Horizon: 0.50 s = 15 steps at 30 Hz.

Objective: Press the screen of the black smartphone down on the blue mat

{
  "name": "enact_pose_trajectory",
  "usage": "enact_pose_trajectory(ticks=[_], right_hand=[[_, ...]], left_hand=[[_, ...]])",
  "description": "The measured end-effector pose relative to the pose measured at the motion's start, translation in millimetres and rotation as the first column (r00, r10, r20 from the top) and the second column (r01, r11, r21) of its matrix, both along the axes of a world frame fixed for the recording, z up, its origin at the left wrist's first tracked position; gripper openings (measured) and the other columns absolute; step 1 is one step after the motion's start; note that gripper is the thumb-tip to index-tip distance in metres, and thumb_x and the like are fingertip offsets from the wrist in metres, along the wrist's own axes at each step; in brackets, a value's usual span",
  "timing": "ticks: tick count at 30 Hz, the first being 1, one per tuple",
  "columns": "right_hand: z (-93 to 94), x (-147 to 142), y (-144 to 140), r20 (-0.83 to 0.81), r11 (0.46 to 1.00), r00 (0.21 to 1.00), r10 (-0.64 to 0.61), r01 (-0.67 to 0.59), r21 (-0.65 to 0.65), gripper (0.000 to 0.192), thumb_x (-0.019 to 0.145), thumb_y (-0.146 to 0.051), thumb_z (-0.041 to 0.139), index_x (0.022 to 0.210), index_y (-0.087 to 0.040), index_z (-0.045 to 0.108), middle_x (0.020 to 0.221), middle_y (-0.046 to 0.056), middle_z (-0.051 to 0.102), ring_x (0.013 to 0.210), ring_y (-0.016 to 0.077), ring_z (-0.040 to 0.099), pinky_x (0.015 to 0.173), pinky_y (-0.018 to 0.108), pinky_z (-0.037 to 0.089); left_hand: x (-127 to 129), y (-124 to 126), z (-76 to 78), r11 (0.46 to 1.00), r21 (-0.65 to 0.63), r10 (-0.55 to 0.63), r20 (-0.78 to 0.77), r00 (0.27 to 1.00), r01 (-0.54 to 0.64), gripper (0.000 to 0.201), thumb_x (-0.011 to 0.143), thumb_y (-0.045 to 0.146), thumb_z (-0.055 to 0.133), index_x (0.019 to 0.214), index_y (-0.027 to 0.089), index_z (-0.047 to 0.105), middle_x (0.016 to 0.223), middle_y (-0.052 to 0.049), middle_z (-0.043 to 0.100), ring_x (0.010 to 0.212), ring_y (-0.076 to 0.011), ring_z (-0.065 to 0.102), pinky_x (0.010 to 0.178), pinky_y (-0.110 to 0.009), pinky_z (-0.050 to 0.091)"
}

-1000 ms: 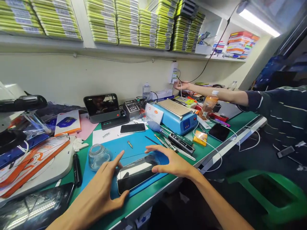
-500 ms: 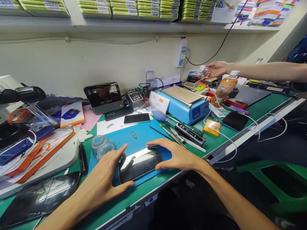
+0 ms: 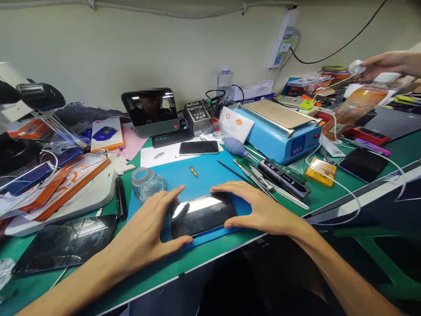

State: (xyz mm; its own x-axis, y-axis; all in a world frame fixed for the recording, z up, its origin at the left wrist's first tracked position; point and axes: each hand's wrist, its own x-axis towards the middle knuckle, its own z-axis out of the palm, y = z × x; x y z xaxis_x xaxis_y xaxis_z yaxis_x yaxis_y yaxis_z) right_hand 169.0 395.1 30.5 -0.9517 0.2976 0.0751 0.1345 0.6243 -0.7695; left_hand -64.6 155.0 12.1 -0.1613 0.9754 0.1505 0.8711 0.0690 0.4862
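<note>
A black phone (image 3: pixel 202 214) lies screen-up on a blue work mat (image 3: pixel 204 175) near the front edge of the green bench. My left hand (image 3: pixel 148 230) clasps the phone's left end, forefinger along its far corner and thumb at its near corner. My right hand (image 3: pixel 259 210) holds the right end the same way, fingers spread over the edge. The phone rests flat on the mat between both hands. A small brass-coloured bit (image 3: pixel 193 171) lies on the mat beyond it.
A glass jar (image 3: pixel 144 183) stands left of the mat, and a second phone (image 3: pixel 198 147) lies behind it. Tools (image 3: pixel 272 175) and a blue heating plate (image 3: pixel 279 129) sit to the right. A dark tablet (image 3: pixel 66 241) lies front left. Another person's hand (image 3: pixel 388 63) holds a white plug far right.
The phone has come down flat onto the mat and both my hands have closed in on its ends. The view has tilted down. The other person's hand has drawn back rightward with a plug.
</note>
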Motion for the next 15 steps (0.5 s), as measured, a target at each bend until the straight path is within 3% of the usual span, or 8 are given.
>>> enact_pose_trajectory(ticks=[10,15], right_hand=[[-6.6,-0.9,4.2,0.025,0.999,0.999,-0.031,0.032,-0.02,0.077,0.08,-0.059,0.091,0.15,-0.042,0.064,0.152,0.001,0.065,0.148,0.0376,0.055,0.13,0.059,0.043],[-8.6,-0.4,7.2,0.066,0.998,0.996,-0.053,0.056,-0.039,0.078,0.079,-0.057,0.093,0.15,-0.046,0.062,0.154,-0.001,0.063,0.149,0.0369,0.054,0.131,0.058,0.043]], left_hand=[[2.4,0.2,4.0,0.999,0.031,-0.009,-0.072,0.997,0.011,0.081,0.103,0.07,0.061,0.166,0.041,0.021,0.139,-0.004,0.056,0.127,-0.0259,0.057,0.107,-0.045,0.051],[2.4,1.7,4.8,0.999,0.041,-0.023,-0.111,0.994,0.028,0.08,0.104,0.07,0.059,0.167,0.037,0.022,0.135,-0.005,0.057,0.123,-0.0259,0.059,0.106,-0.044,0.051]])
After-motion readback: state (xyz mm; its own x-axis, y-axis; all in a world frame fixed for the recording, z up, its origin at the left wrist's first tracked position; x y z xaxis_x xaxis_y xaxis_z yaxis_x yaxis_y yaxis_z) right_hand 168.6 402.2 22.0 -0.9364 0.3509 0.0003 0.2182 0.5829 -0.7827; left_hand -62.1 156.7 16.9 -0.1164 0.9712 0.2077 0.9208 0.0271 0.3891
